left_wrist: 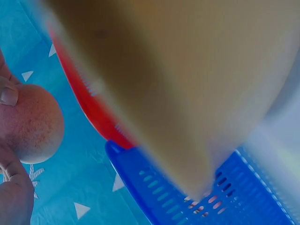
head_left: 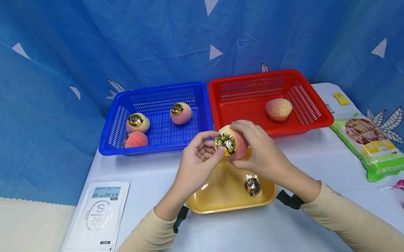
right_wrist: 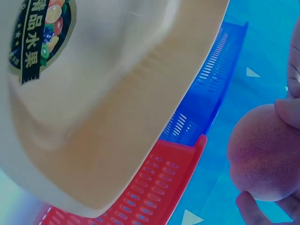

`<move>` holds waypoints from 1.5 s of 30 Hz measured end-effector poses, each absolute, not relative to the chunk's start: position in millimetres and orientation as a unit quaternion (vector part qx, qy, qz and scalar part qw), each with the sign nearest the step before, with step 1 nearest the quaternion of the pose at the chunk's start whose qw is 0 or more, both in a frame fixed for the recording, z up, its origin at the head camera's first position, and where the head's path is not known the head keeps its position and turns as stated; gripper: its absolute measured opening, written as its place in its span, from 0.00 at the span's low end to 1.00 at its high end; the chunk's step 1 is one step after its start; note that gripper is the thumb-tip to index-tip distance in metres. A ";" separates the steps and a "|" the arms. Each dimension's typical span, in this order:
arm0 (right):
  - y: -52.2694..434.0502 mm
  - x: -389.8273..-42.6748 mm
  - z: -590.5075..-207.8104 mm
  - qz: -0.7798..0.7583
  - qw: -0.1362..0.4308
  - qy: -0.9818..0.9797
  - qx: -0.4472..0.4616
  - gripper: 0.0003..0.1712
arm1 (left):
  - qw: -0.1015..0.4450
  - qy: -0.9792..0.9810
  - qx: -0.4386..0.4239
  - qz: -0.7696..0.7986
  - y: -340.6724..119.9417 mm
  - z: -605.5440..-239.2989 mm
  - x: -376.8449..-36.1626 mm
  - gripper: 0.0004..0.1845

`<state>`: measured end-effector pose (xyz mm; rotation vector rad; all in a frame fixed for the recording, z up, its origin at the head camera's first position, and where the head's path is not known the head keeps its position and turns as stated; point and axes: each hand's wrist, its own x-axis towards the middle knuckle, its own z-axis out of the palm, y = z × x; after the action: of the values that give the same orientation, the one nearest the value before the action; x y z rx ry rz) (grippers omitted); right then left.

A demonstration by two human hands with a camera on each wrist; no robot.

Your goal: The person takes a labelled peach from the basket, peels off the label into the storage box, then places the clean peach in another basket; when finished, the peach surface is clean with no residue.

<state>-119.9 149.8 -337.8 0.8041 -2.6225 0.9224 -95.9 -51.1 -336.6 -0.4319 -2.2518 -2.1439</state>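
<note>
Two hands meet over the yellow tray [head_left: 208,201] in the head view: right hand [head_left: 262,153] grips a pink-yellow peach [head_left: 234,143], left hand [head_left: 198,162] pinches its crumpled black-gold sticker [head_left: 225,143]. Another sticker [head_left: 252,186] lies in the tray. Blue basket [head_left: 155,143] far left holds three peaches, red basket [head_left: 273,128] far right holds one.

Left wrist view: peach [left_wrist: 33,122] speckled pink, fingertips [left_wrist: 8,95] on it, blurred tray underside across the frame.

Right wrist view: peach [right_wrist: 265,152] rosy, fingers [right_wrist: 288,110] curled round it.
</note>
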 end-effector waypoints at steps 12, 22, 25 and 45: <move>160.5 -114.4 -337.3 0.285 0.098 -0.919 0.255 0.48 | -0.004 -0.708 -0.136 -0.693 -48.8 -337.8 -95.3 0.19; 179.7 -113.3 -342.9 0.308 0.094 -0.921 0.219 0.49 | -0.089 -0.788 -0.133 -0.594 -49.2 -360.0 -89.2 0.18; 183.4 -112.1 -344.8 0.313 0.092 -0.921 0.212 0.49 | -0.116 -0.810 -0.135 -0.558 -48.5 -372.1 -87.0 0.18; 205.2 -105.9 -361.3 0.364 0.079 -0.912 0.173 0.51 | -0.116 -0.903 -0.251 -0.329 -18.9 -414.3 -79.4 0.17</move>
<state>-105.9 205.2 -361.3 0.5184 -2.7277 1.0891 -79.4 -18.9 -414.3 -0.8538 -3.0662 -1.1192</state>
